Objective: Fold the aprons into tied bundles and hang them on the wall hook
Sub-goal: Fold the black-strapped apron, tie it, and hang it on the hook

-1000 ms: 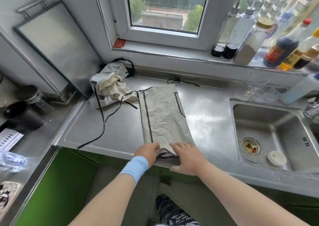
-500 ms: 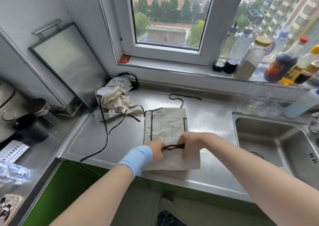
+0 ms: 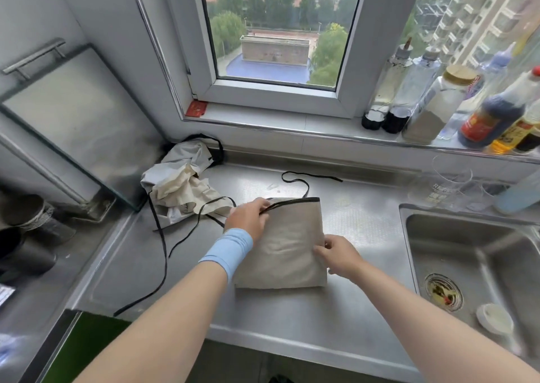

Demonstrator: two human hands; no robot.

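Both our hands hold the folded apron point(image 3: 287, 245) lying flat mid-worktop point(image 3: 292, 318). Our left hand point(image 3: 248, 220) pinches its black-edged far left corner, while our right hand point(image 3: 340, 255) curls its fingers point(image 3: 323, 251) on the right edge. Another apron point(image 3: 181, 184) lies crumpled far left.

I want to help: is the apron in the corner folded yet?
No, the crumpled cream cloth apron lies there in a loose heap.
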